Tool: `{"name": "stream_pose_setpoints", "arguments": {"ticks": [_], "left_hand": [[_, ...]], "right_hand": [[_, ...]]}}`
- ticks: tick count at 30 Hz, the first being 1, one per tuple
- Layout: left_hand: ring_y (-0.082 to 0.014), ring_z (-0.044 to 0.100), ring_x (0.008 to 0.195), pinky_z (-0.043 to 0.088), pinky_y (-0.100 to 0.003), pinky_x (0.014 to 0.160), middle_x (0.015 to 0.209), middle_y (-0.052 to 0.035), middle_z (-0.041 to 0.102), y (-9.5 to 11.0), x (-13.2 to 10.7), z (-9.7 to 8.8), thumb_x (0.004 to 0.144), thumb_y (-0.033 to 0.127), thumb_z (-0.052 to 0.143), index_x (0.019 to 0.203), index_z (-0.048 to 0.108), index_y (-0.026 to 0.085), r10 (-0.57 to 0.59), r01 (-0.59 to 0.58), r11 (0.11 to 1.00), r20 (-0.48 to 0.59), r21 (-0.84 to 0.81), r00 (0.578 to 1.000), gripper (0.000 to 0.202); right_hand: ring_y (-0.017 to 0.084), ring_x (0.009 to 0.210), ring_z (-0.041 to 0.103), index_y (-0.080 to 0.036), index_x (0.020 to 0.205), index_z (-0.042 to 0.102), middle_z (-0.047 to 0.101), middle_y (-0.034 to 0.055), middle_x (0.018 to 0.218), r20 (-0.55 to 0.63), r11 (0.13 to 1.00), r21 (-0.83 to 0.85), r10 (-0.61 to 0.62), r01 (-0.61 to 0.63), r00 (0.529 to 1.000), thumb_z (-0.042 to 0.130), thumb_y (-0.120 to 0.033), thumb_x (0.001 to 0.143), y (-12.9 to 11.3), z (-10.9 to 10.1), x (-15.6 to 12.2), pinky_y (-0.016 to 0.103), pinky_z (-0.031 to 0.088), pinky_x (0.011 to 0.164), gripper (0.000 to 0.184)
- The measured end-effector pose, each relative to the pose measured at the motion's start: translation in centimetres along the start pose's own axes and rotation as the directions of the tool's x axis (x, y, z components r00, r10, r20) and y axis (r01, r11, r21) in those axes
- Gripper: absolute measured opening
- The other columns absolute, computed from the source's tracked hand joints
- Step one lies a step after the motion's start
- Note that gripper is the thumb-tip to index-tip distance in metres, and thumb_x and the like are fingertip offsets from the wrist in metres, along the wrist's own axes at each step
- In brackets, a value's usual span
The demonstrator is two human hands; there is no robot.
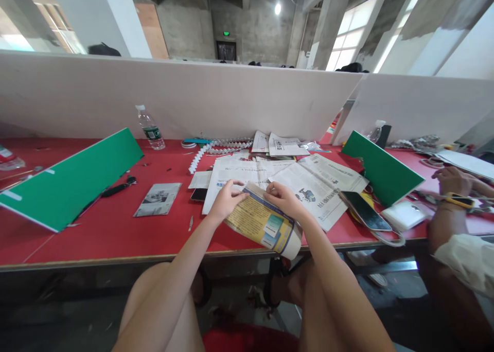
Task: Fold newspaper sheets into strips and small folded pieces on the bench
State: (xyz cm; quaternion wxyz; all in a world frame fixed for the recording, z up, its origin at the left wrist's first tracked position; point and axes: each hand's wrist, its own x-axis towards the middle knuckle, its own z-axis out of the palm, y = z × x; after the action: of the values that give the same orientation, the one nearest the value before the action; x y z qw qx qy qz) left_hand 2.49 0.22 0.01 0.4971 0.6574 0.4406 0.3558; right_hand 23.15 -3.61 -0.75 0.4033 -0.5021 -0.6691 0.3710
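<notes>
Between my two hands is a piece of newspaper [254, 218] with a yellow printed panel, its lower end curling over the table's front edge. My left hand [227, 200] pinches its upper left edge. At the upper right edge, the fingers of my right hand [283, 200] are closed on the same sheet. Spread newspaper sheets [320, 187] lie just beyond and to the right of my hands. A small folded newspaper piece [157, 199] rests on the red table [170, 233] to the left.
Green boards [77, 179] stand at left, with another green panel [382, 166] at right. A water bottle [151, 128] and a folded white paper chain [208, 148] are near the partition [193, 97]. A phone [365, 211] and a co-worker's hand [453, 181] are at right.
</notes>
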Motion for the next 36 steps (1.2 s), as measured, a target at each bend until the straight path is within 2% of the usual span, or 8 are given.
{"name": "stream_pose_setpoints", "arguments": {"ticks": [4, 9, 13, 19, 26, 31, 33, 36], "left_hand": [[-0.0255, 0.066, 0.085, 0.048, -0.035, 0.075, 0.088, -0.0099, 0.071, 0.0, 0.2, 0.0, 0.069, 0.041, 0.068, 0.092, 0.063, 0.015, 0.007, -0.007, 1.000, 0.014, 0.018, 1.000, 0.035], [-0.0256, 0.065, 0.089, 0.047, -0.038, 0.081, 0.091, -0.0109, 0.071, -0.1, 0.3, 0.5, 0.071, 0.038, 0.066, 0.086, 0.067, 0.014, 0.042, -0.043, 0.999, 0.048, 0.015, 0.998, 0.029], [-0.0240, 0.065, 0.089, 0.047, -0.038, 0.083, 0.093, -0.0104, 0.071, -0.4, 0.4, 0.9, 0.071, 0.034, 0.067, 0.086, 0.069, 0.015, 0.047, -0.048, 0.999, 0.072, 0.000, 0.996, 0.025], [-0.0239, 0.065, 0.086, 0.048, -0.035, 0.078, 0.090, -0.0091, 0.072, -0.3, 0.2, 1.3, 0.073, 0.034, 0.065, 0.085, 0.069, 0.015, 0.050, -0.050, 0.999, 0.100, -0.002, 0.994, 0.023], [-0.0221, 0.064, 0.084, 0.047, -0.033, 0.075, 0.087, -0.0078, 0.070, -0.1, 0.0, 1.2, 0.074, 0.037, 0.064, 0.084, 0.067, 0.015, 0.039, -0.039, 0.999, 0.122, -0.006, 0.992, 0.024], [-0.0196, 0.062, 0.081, 0.045, -0.030, 0.072, 0.086, -0.0051, 0.069, 0.1, -0.3, 1.1, 0.080, 0.045, 0.056, 0.086, 0.065, 0.017, 0.028, -0.015, 0.998, 0.224, -0.059, 0.974, 0.030], [-0.0191, 0.060, 0.079, 0.044, -0.028, 0.070, 0.081, -0.0037, 0.068, 0.1, -0.2, 1.0, 0.081, 0.045, 0.054, 0.081, 0.065, 0.017, 0.069, -0.065, 0.998, 0.185, -0.026, 0.980, 0.030], [-0.0176, 0.057, 0.073, 0.041, -0.026, 0.066, 0.074, -0.0017, 0.064, 0.2, 0.0, 0.3, 0.080, 0.045, 0.054, 0.075, 0.064, 0.017, 0.152, -0.151, 0.986, -0.005, 0.065, 0.988, 0.030]], "right_hand": [[0.010, 0.050, 0.037, -0.023, 0.085, 0.046, 0.044, -0.0076, 0.056, -0.002, 0.999, 0.032, -0.004, 0.004, 1.000, 0.054, -0.042, 0.081, 0.1, 0.0, -0.1, 0.023, 0.029, 0.050, 0.021], [0.010, 0.050, 0.039, -0.023, 0.105, 0.050, 0.047, -0.0070, 0.056, -0.005, 1.000, 0.026, -0.010, 0.011, 1.000, 0.052, -0.043, 0.082, 0.0, 0.4, -0.1, 0.023, 0.030, 0.049, 0.030], [0.015, 0.066, 0.051, -0.020, 0.095, 0.059, 0.060, 0.0008, 0.073, -0.037, 0.998, -0.031, -0.057, 0.055, 0.998, 0.051, -0.044, 0.083, -0.1, 0.8, 0.2, 0.027, 0.038, 0.060, 0.029], [0.013, 0.060, 0.042, -0.018, 0.071, 0.059, 0.050, -0.0008, 0.061, -0.047, 0.980, -0.169, -0.115, 0.105, 0.992, 0.047, -0.043, 0.085, -0.1, 0.9, 0.4, 0.026, 0.032, 0.056, 0.031], [0.012, 0.059, 0.041, -0.019, 0.067, 0.056, 0.047, -0.0018, 0.060, -0.048, 0.979, -0.175, -0.115, 0.105, 0.992, 0.046, -0.039, 0.086, -0.2, 0.8, 0.4, 0.026, 0.031, 0.057, 0.030], [0.013, 0.061, 0.044, -0.019, 0.071, 0.060, 0.052, -0.0008, 0.063, -0.003, 0.981, -0.150, -0.129, 0.127, 0.992, 0.048, -0.042, 0.085, -0.5, 1.2, 0.4, 0.026, 0.033, 0.058, 0.029], [0.013, 0.061, 0.045, -0.019, 0.072, 0.060, 0.053, -0.0008, 0.063, 0.012, 0.985, -0.135, -0.108, 0.108, 0.994, 0.048, -0.044, 0.085, -0.6, 1.2, 0.3, 0.026, 0.034, 0.057, 0.030], [0.013, 0.061, 0.048, -0.020, 0.084, 0.061, 0.056, -0.0007, 0.065, 0.017, 0.997, -0.078, 0.007, -0.005, 1.000, 0.053, -0.048, 0.081, -0.4, 0.3, -0.1, 0.026, 0.036, 0.057, 0.030]]}}
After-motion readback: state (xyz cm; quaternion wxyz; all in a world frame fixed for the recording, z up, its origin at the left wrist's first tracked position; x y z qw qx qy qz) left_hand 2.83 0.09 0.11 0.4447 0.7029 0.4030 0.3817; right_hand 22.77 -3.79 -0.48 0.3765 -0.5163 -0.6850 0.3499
